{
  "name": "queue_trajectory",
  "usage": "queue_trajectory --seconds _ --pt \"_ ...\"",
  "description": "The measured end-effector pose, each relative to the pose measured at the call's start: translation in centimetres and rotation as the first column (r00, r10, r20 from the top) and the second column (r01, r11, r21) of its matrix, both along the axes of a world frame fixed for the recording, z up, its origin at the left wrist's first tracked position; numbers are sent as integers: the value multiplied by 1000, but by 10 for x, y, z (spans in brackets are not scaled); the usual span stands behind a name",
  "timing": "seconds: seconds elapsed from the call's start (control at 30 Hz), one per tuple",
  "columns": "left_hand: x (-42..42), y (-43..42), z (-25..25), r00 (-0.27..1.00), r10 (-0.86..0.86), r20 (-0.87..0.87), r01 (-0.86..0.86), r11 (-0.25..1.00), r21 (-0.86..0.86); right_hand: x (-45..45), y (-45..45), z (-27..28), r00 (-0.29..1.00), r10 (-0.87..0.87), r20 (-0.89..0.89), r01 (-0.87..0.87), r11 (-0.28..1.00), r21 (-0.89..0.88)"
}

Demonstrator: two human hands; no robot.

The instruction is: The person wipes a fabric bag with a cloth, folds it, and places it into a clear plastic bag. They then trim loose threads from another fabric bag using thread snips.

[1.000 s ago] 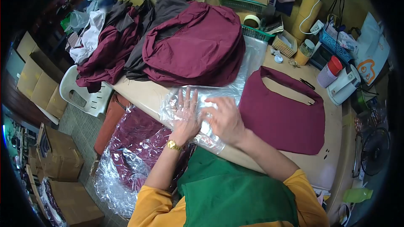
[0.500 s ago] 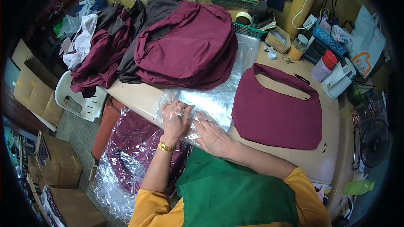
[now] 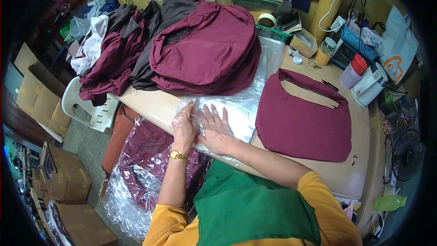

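My left hand (image 3: 184,126), with a gold watch at the wrist, has its fingers closed on the edge of a clear plastic bag (image 3: 199,105). Beside it, my right hand (image 3: 215,133) is open, fingers spread, with thin clear plastic around it; whether it is inside the bag or beneath a layer I cannot tell. Under both hands lies a stack of shiny clear plastic bags (image 3: 243,117) on the table (image 3: 150,105). To the right, a maroon fabric shoulder bag (image 3: 302,130) lies flat with its strap opening away from me.
Maroon fabric bags (image 3: 205,54) are piled behind my hands, with crumpled maroon and dark cloth (image 3: 116,50) to their left. Plastic-wrapped maroon items (image 3: 145,168) sit below the table edge. A black pen (image 3: 329,85), a jar (image 3: 327,46) and baskets (image 3: 302,44) stand at the back right.
My right hand has moved slightly left and up, its fingers now spread and pointing away from me. My left fingers have closed more tightly on the plastic. The view has shifted slightly.
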State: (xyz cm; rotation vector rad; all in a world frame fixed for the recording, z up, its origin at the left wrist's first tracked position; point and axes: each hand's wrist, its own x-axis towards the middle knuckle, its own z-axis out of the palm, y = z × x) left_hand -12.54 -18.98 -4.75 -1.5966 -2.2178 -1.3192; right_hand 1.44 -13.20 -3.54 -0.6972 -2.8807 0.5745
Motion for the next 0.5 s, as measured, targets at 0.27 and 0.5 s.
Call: queue_trajectory --seconds 0.27,0.5 --pt "2 -5 -1 985 142 -93 -156 974 -165 -13 19 -6 989 -103 103 103 995 8" --pt "18 -33 19 989 35 -147 -86 928 -362 -3 13 7 988 -80 135 64 991 115"
